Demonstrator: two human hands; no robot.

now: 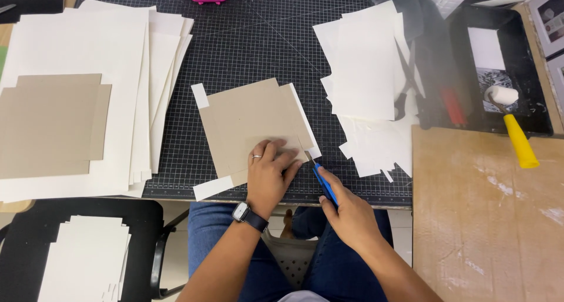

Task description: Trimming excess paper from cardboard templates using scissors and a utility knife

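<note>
A square of grey-brown board (247, 117) lies on white paper whose flaps show at its corners, on the black gridded cutting mat (252, 43). My left hand (269, 171), with a ring and a wristwatch, presses flat on the board's near right corner. My right hand (349, 211) grips a blue-handled craft knife (324, 183), its tip at the paper by that same corner, just right of my left fingers.
Stacks of white sheets (141, 73) with two brown boards (53, 123) lie at left. More white sheets (367, 61) and scissors (405, 84) sit at right. A black tray (529, 61) holds a yellow-handled roller (517, 134). A wooden board (487, 214) is at right; a chair with paper (85, 258) stands below left.
</note>
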